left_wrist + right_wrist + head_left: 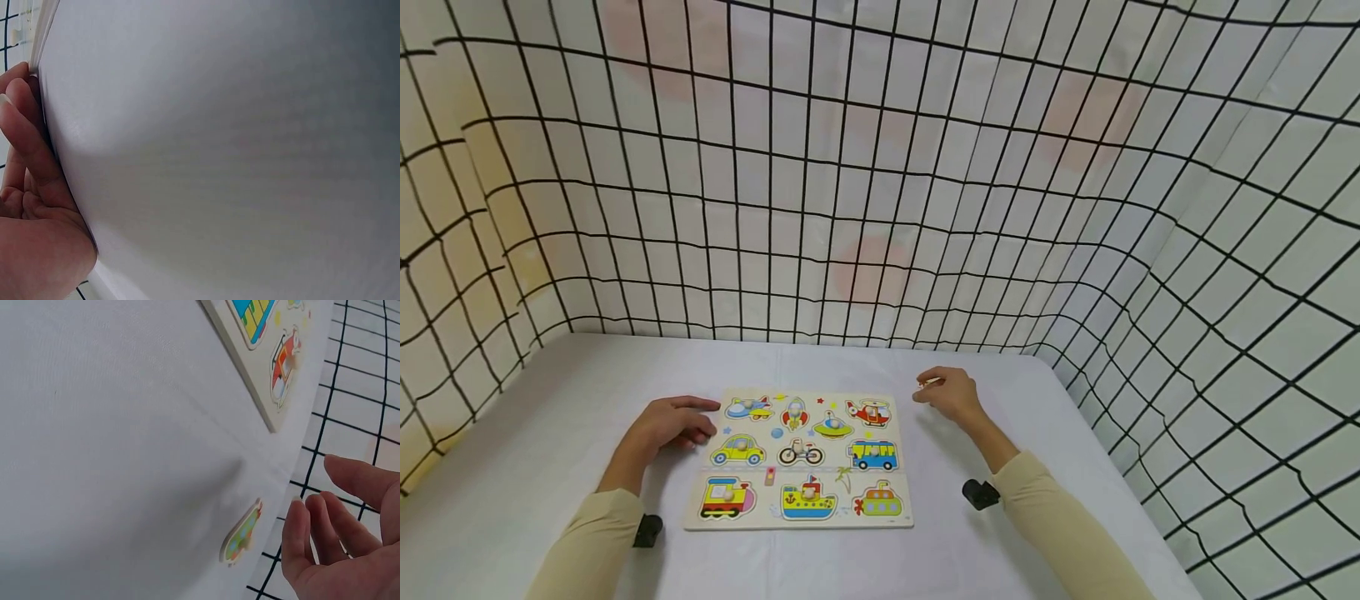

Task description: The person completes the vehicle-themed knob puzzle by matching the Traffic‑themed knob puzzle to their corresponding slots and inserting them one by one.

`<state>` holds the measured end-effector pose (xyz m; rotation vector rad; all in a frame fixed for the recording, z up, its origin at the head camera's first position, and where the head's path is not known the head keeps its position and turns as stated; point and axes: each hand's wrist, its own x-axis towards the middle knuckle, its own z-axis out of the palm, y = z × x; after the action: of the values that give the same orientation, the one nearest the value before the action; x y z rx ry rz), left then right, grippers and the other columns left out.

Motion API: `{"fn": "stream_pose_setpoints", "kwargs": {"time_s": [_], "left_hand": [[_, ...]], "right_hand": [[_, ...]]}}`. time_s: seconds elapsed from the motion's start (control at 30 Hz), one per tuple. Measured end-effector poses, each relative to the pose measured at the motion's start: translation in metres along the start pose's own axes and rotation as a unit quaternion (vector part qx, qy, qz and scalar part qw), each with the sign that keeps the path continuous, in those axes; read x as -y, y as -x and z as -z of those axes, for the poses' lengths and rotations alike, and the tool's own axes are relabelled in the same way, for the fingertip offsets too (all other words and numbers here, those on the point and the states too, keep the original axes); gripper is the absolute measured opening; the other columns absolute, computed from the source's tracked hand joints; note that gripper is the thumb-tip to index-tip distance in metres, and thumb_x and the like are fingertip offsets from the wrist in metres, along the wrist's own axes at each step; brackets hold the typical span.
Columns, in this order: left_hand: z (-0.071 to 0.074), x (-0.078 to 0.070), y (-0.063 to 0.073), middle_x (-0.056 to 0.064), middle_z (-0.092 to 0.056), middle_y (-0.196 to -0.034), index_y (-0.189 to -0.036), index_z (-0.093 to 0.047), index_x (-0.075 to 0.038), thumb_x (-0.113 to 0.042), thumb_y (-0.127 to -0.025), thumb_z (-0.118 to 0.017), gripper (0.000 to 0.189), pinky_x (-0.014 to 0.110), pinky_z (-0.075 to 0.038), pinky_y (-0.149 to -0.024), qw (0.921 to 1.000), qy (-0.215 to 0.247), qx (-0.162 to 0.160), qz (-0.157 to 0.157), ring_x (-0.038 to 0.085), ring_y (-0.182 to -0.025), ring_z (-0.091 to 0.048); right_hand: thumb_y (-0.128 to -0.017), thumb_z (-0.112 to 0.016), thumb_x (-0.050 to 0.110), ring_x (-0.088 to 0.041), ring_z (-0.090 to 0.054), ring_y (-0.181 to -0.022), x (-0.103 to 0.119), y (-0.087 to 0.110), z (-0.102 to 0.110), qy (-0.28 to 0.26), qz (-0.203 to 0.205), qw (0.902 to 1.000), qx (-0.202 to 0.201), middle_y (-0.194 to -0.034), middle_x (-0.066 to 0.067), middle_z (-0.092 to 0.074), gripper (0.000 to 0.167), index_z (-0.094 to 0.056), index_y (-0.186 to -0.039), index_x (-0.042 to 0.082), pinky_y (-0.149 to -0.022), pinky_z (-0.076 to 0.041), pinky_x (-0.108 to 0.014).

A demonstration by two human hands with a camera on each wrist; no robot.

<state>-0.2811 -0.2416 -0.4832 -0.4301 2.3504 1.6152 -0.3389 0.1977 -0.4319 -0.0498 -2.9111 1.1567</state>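
A wooden vehicle puzzle board [745,427] lies on the table. Its shapes include a yellow car [739,450], a blue bus [874,454], a red helicopter [870,413] and a green submarine [878,501]. My left hand [672,423] rests at the board's left edge, fingers loosely bent; the left wrist view shows it [37,169] by the white surface. My right hand [951,394] hovers beyond the board's right side, thumb and fingers apart. In the right wrist view, a green knobbed puzzle piece [240,534] lies on the table near this hand [347,537], apart from its fingertips. The head view mostly hides that piece.
White cloth [1000,550] covers the table. Black netting [820,208] over white sheeting rises at the back and both sides. A small black device [981,494] is by the right wrist, and another [648,530] by the left.
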Motion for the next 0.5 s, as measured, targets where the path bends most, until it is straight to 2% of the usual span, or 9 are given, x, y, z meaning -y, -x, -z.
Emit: {"fn": "stream_pose_setpoints", "kwargs": {"time_s": [0.3, 0.5], "left_hand": [[0.000, 0.000, 0.000, 0.004, -0.069, -0.074, -0.139, -0.058, 0.000, -0.014, -0.087, -0.071, 0.056, 0.024, -0.052, -0.061, 1.0000, -0.001, -0.004, 0.008, 0.019, -0.066, -0.062], [0.000, -0.001, 0.001, 0.006, -0.070, -0.075, -0.139, -0.058, 0.001, -0.013, -0.087, -0.071, 0.056, 0.025, -0.053, -0.062, 1.0000, 0.002, -0.004, 0.007, 0.020, -0.065, -0.063]], "right_hand": [[-0.079, -0.081, 0.020, -0.028, -0.068, -0.095, -0.017, -0.005, 0.002, -0.002, -0.005, 0.9993, -0.036, -0.101, -0.013, -0.076, 0.045, -0.072, -0.120, 0.004, -0.069, -0.049, -0.030], [-0.077, -0.081, 0.019, -0.032, -0.067, -0.097, -0.027, -0.010, 0.001, 0.006, -0.013, 0.9985, -0.053, -0.100, -0.015, -0.077, 0.046, -0.072, -0.119, 0.002, -0.072, -0.049, -0.031]]}}
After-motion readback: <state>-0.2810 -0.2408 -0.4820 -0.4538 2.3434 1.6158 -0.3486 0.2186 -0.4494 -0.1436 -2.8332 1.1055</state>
